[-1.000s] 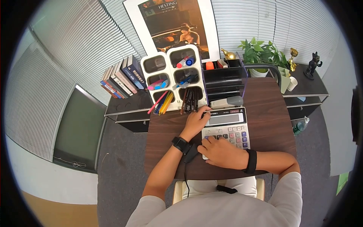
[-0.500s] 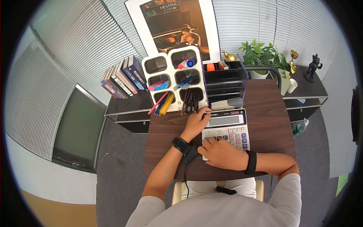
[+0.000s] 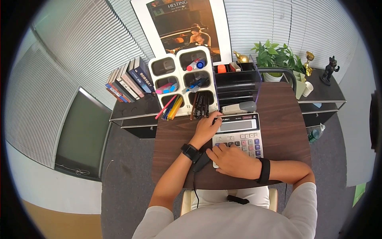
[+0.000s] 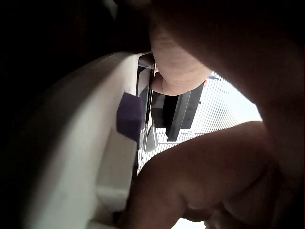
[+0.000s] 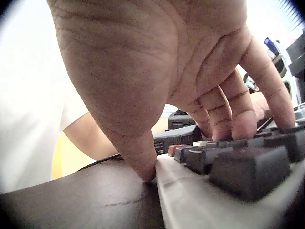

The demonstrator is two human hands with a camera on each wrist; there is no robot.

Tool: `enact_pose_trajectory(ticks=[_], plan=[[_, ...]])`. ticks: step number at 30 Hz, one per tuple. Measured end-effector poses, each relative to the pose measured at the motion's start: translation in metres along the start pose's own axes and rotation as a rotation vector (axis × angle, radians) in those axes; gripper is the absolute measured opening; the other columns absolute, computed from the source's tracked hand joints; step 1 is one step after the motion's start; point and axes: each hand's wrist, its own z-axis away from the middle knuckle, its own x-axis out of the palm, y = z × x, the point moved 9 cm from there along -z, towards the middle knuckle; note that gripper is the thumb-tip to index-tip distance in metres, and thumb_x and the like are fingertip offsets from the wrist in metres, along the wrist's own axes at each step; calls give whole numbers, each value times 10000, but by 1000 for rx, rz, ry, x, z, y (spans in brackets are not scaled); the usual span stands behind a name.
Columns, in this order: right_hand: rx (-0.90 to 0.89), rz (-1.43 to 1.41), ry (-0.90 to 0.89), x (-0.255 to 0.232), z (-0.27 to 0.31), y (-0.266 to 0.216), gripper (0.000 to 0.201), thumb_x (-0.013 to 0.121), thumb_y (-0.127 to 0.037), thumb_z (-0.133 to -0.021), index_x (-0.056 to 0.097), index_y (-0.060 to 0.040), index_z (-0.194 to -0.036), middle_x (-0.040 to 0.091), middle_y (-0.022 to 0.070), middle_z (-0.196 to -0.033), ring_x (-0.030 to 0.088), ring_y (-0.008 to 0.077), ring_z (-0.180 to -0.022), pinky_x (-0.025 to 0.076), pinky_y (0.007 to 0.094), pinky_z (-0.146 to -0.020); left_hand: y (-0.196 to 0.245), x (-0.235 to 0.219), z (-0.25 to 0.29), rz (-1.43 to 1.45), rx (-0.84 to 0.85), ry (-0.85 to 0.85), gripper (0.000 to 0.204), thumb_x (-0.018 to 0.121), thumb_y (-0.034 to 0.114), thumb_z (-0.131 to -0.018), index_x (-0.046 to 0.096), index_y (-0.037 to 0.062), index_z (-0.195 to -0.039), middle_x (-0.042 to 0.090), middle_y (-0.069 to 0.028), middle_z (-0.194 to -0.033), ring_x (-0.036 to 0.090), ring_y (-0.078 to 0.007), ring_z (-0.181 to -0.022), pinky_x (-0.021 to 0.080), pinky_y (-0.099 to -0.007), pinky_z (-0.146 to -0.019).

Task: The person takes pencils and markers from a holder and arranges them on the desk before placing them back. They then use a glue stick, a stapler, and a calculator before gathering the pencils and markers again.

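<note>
A white desk calculator [image 3: 254, 140] lies on the dark wooden desk, its display [image 3: 238, 125] toward the far side. At its far left corner my left hand [image 3: 206, 128] grips it, thumb on the face by the display and fingers at the back edge. My right hand [image 3: 238, 162] is over the lower keys and hides many of them. In the right wrist view its bent fingertips [image 5: 244, 126] rest on the dark keys [image 5: 248, 169], while the thumb [image 5: 140, 155] reaches down beside the calculator's near edge to the desk.
Behind the calculator lies a grey and white stapler [image 3: 238, 107]. A white organizer [image 3: 180, 75] with pens and pencils stands at the back left, beside a black tray rack [image 3: 236, 83]. Books [image 3: 129, 81], a plant [image 3: 274, 57] and a paper cup [image 3: 307, 89] are farther off.
A finger of my right hand has stretched slightly to the left, past the calculator's left edge in the head view. The left hand and the calculator have stayed in place.
</note>
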Motion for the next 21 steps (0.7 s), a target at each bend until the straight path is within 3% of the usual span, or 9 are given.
enact_pose_trajectory(ticks=[2, 5, 21], plan=[[5, 6, -21, 1, 0, 0, 713, 742, -331, -734, 468, 28, -1286, 542, 88, -901, 568, 196, -836, 504, 282, -576, 1, 0, 0, 3, -14, -10, 234, 513, 220, -913, 607, 75, -1072, 647, -119, -791, 619, -210, -700, 460, -313, -668], [4, 6, -29, 3, 0, 0, 738, 745, -330, -731, 458, 7, -1322, 539, 89, -898, 567, 198, -826, 506, 277, -569, 1, 0, 0, 12, 2, -3, 237, 512, 219, -914, 605, 66, -1070, 649, -115, -797, 616, -213, -705, 458, -317, -677], [10, -11, -28, 4, 0, 0, 745, 746, -319, -726, 452, 2, -1331, 542, 90, -898, 565, 198, -821, 511, 287, -562, 2, 0, 0, 3, 3, -2, 237, 502, 213, -919, 606, 58, -1067, 661, -114, -807, 638, -221, -744, 469, -323, -708]])
